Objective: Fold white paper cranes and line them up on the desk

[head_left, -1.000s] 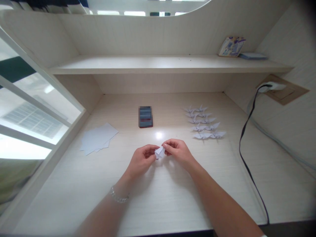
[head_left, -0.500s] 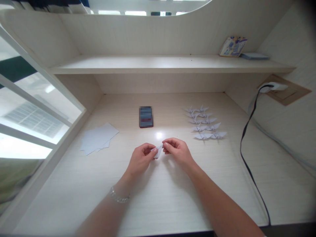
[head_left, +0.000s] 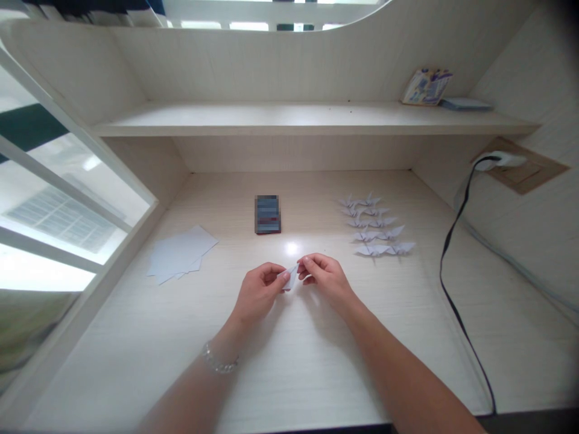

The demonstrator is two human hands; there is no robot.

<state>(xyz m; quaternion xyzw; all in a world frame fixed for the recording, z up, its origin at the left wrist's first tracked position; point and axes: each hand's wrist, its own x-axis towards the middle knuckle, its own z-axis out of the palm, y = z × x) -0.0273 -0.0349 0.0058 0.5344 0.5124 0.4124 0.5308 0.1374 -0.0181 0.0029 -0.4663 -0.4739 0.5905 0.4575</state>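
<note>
A small piece of folded white paper (head_left: pixel 291 279) is held just above the desk, between my two hands. My left hand (head_left: pixel 261 290) pinches its body with the thumb on top, and a bracelet circles that wrist. At the paper's upper right tip, the thumb and fingers of my right hand (head_left: pixel 326 276) are closed on a narrow point. Several white folded paper cranes (head_left: pixel 377 235) stand in paired rows to the right. Loose white paper sheets (head_left: pixel 181 253) overlap on the left side.
A dark phone-like rectangle (head_left: pixel 268 214), blurred out, lies behind my hands. A black cable (head_left: pixel 446 259) runs from the wall socket (head_left: pixel 527 164) down the right side of the desk (head_left: pixel 289 374). The shelf (head_left: pixel 271 114) above bears a colourful box (head_left: pixel 426 87) and a flat item (head_left: pixel 465 104).
My right hand's fingers have shifted very slightly at the paper's tip, with the lower fingers a little more spread. My left hand stays put.
</note>
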